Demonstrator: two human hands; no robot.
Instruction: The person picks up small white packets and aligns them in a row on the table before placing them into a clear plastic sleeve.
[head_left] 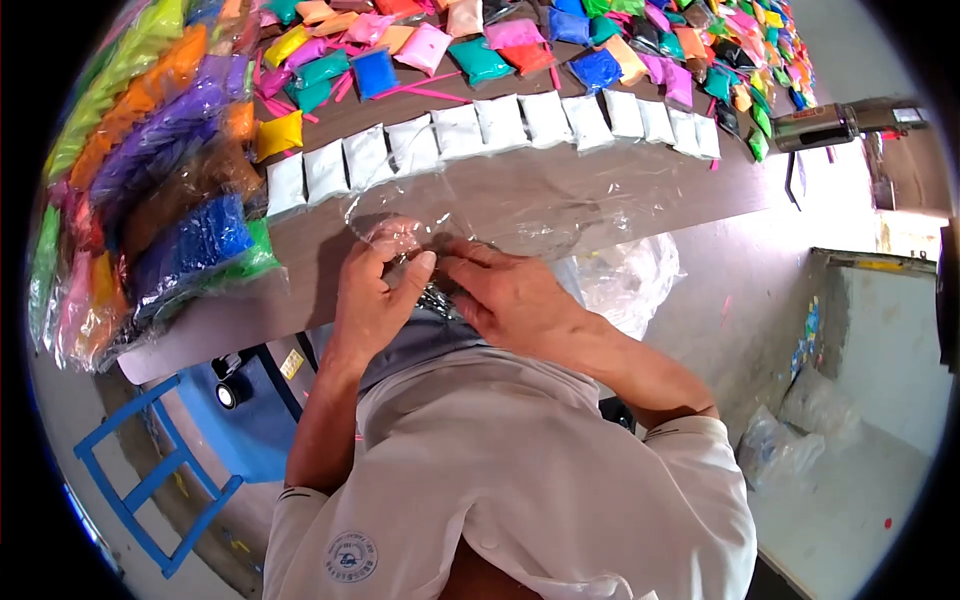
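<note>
My left hand and my right hand are close together at the table's front edge. Both have their fingers closed on a clear plastic bag, whose thin film spreads over the table to the right. Some fingertips are hidden behind the film and the bunched part. Just beyond the bag, a curved row of several white packets lies on the brown table. Something dark and shiny shows below my fingers; I cannot make out what it is.
Bundles of colored packets in clear bags, such as a blue bundle, stack up on the left. Loose colored packets and pink sticks cover the far side. A blue metal frame stands lower left, and plastic bags lie on the floor at right.
</note>
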